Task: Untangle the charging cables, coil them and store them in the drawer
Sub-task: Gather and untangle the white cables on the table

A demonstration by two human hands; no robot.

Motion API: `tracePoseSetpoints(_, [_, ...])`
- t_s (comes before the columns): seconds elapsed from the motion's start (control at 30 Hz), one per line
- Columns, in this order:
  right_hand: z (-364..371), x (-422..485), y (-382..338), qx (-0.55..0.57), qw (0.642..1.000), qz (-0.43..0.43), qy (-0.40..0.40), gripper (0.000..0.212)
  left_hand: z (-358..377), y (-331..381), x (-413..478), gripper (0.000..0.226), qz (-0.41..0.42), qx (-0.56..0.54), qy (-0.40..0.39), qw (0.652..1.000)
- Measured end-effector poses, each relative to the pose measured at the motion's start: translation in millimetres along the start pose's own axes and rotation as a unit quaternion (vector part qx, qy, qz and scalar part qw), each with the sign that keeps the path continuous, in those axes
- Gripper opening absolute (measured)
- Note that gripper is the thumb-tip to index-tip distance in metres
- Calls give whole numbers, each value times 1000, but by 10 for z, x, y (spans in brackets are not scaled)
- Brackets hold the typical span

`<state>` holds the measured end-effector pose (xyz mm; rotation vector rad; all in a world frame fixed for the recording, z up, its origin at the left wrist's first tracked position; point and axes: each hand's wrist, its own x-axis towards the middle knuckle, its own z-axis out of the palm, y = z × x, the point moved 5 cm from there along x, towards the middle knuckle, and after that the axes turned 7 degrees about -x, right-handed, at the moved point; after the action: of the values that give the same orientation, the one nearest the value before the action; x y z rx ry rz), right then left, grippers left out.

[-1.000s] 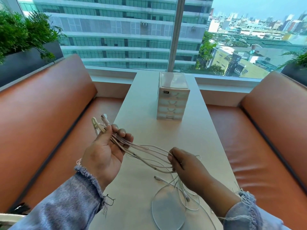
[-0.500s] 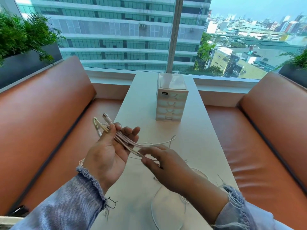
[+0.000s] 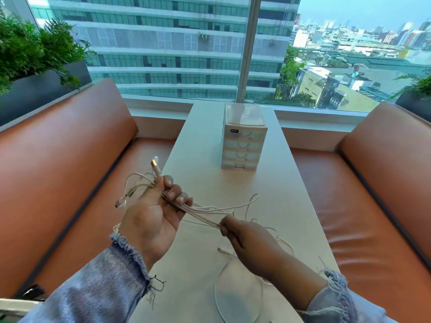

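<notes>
Loose loops of the white charging cables [image 3: 200, 215] are lying on the table [image 3: 198, 148] nearest the person. The right hand [image 3: 251, 243] is pinching the taut strands at its fingertips. The left hand [image 3: 154, 210] is curling its fingers round the bunch, with plugs sticking out past the thumb. Farther back, the drawer unit [image 3: 243, 141] is sitting on the table.

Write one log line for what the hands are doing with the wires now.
left hand: grips cables | right hand: pinches same cables | drawer unit: closed, untouched | stage: untangling
</notes>
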<state>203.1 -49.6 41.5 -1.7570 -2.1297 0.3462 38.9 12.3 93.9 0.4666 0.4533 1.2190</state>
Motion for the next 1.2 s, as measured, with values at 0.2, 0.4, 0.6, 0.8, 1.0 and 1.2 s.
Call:
tracePoseSetpoints(0.2, [-19, -13, 56, -11, 1000, 7, -2, 15, -8, 17, -2, 33, -6, 1, 11, 1000])
tracePoseSetpoints(0.4, [54, -95, 252, -62, 996, 47, -36, 24, -48, 98, 4, 33, -1, -6, 12, 1000])
tracePoseSetpoints(0.6, [106, -221, 476, -72, 991, 94, -62, 24, -77, 124, 9, 33, -4, -2, 15, 1000])
tracePoseSetpoints(0.8, [63, -192, 538, -87, 987, 117, -75, 31, -55, 114, 20, 32, -2, 10, 14, 1000])
tracePoseSetpoints(1.0, [-81, -53, 334, -35, 997, 75, 10, 17, -41, 171, 26, 26, 26, 16, 12, 999])
tracePoseSetpoints(1.2, [-404, 125, -253, 45, 985, -23, 164, 26, 9, 92, -9, 24, 3, 25, -9, 1000])
